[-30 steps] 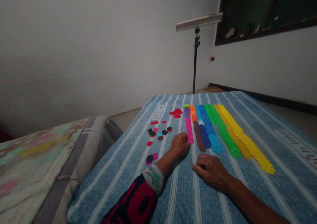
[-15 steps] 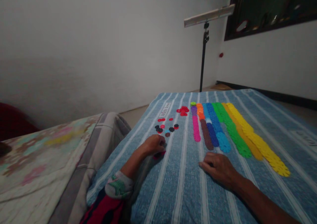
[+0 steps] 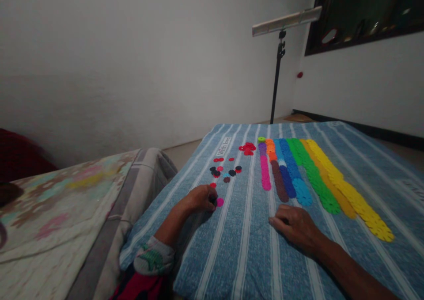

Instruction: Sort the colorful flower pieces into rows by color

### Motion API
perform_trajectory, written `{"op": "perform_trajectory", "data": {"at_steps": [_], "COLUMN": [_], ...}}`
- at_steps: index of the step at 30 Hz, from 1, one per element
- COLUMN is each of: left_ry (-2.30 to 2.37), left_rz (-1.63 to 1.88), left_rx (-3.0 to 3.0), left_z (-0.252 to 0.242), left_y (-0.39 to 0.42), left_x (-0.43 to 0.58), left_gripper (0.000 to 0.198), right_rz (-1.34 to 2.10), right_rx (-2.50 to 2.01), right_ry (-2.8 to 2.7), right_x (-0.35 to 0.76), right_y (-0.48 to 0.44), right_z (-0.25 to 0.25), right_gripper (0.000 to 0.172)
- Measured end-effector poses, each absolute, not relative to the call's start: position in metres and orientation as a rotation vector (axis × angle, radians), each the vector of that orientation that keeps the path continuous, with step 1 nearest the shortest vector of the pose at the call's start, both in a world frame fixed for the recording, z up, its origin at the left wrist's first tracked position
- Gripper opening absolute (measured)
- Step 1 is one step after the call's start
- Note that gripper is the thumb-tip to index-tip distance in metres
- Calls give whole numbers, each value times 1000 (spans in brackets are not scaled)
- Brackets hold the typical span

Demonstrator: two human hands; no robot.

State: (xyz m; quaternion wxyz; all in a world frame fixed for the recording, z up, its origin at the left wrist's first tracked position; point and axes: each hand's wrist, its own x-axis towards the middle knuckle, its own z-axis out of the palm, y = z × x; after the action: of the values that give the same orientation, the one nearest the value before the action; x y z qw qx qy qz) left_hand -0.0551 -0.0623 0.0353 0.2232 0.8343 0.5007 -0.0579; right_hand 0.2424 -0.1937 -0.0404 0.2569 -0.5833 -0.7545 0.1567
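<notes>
From my remote seat I count two hands over one striped cloth. The left hand is curled, thumb and fingertips drawn close together just beside one pink disc; I can't tell whether they pinch anything. The right hand rests on the cloth in a loose fist, near the close ends of the rows.

I count seven long rows of overlapping discs, right of the loose ones, running from pink to yellow, with one lime disc at the far end of the pink row. Among the loose pieces I make out four black discs, one brown disc and one light blue disc. The red heap overlaps too much for me to count
</notes>
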Motion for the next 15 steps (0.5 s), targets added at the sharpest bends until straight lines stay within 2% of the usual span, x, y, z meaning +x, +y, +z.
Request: {"op": "perform_trajectory", "data": {"at_steps": [6, 15], "left_ry": [1364, 1643], "left_rz": [-32, 29], "left_rx": [2297, 2383], "left_z": [30, 31], "left_y": [-56, -56], "left_x": [-55, -59], "left_gripper": [6, 13], "right_rz": [423, 407], "right_rx": [-1576, -1577], "right_ry": [-2068, -2065], "right_x": [242, 244], "right_y": [-194, -194], "right_z": [-40, -45], "right_gripper": [40, 41]}}
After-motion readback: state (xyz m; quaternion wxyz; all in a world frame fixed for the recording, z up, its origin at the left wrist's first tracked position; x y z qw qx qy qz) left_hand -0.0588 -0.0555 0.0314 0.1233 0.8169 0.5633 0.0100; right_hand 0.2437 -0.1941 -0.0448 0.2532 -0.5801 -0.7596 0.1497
